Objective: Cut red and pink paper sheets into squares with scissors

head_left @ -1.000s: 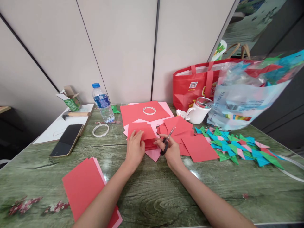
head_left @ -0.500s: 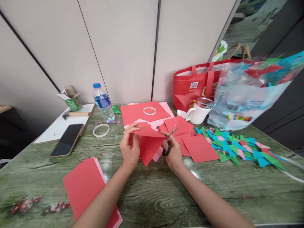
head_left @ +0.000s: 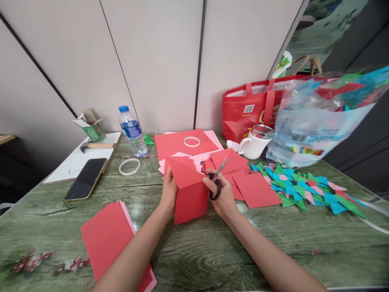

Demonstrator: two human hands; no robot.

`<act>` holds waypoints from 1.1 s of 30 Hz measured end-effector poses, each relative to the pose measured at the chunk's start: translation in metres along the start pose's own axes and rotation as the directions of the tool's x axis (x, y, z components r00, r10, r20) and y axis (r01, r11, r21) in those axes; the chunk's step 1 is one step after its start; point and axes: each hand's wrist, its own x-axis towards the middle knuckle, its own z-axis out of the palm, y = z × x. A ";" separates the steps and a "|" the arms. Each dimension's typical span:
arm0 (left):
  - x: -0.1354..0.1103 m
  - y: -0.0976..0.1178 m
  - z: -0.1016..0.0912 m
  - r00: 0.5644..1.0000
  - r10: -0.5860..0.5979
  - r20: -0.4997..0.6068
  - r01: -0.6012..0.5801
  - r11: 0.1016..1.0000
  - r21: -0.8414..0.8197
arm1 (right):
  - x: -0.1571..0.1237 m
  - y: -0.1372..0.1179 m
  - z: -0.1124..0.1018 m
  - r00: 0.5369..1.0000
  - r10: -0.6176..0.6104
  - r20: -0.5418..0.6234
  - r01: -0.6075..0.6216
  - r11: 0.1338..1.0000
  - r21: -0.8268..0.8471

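Observation:
My left hand (head_left: 169, 191) pinches the left edge of a red paper sheet (head_left: 190, 194) that stands nearly upright above the green table (head_left: 212, 251). My right hand (head_left: 221, 195) touches the sheet's right edge while its fingers sit in the black handles of small scissors (head_left: 218, 178), blades pointing up and away. Behind the hands lie cut red squares (head_left: 255, 190) and pink pieces (head_left: 179, 156) in a loose pile.
A red and pink paper stack (head_left: 109, 237) lies at the near left. A phone (head_left: 86, 178), tape rings (head_left: 129, 166), a water bottle (head_left: 131, 132), a white mug (head_left: 255, 142), a red bag (head_left: 252, 107), a plastic bag (head_left: 316, 121) and several folded coloured triangles (head_left: 304, 188) surround the work spot.
Both hands lifted one red sheet off the pile, raised it and turned it to stand nearly upright in front of me. The scissors stayed in my right hand.

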 end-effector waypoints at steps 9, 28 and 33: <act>0.004 0.015 -0.004 0.956 -0.222 0.193 0.234 0.972 -0.038 | 0.005 -0.009 -0.005 0.983 -0.171 -0.065 0.161 0.978 -0.129; 0.005 0.016 0.000 0.996 0.086 -0.013 -0.085 0.937 -0.339 | -0.020 -0.006 0.009 0.866 0.083 0.493 0.035 0.973 -0.227; -0.003 0.016 0.008 0.995 0.101 -0.017 -0.100 0.916 -0.388 | -0.029 0.002 0.015 0.758 0.229 0.611 -0.079 0.962 -0.261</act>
